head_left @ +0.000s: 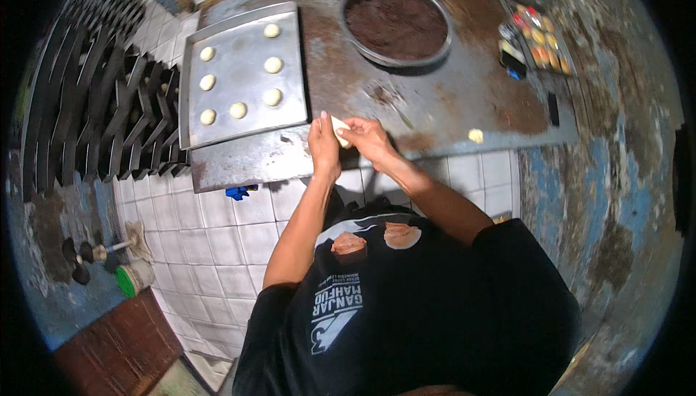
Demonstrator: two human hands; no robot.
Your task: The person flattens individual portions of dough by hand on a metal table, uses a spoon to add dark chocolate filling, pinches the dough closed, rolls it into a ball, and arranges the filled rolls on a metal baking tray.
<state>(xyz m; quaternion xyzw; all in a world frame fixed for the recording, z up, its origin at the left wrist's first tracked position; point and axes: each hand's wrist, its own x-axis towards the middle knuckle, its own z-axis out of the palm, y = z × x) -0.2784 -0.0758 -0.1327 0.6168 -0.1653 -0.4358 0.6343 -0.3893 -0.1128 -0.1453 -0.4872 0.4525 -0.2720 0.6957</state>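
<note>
Over the front edge of the table my left hand (323,145) and my right hand (367,139) hold one piece of pale dough (340,129) between them. The fingers of both are closed around it, and part of it is hidden by them. To the left lies a square metal baking tray (239,80) with several round dough balls (272,64) spaced out on it. Beyond my hands, a wide round metal pan (444,46) holds a dark brown crumbly filling (395,26). A small spoon-like utensil (401,115) rests on the table near my right hand.
A small yellowish lump (475,135) sits near the table's front right edge. Farther right are a dark phone (512,53) and a tray of baked buns (540,40). Stacked dark metal trays (94,106) stand left of the table (319,55). Below, a green-and-white bucket (135,278) is on the floor.
</note>
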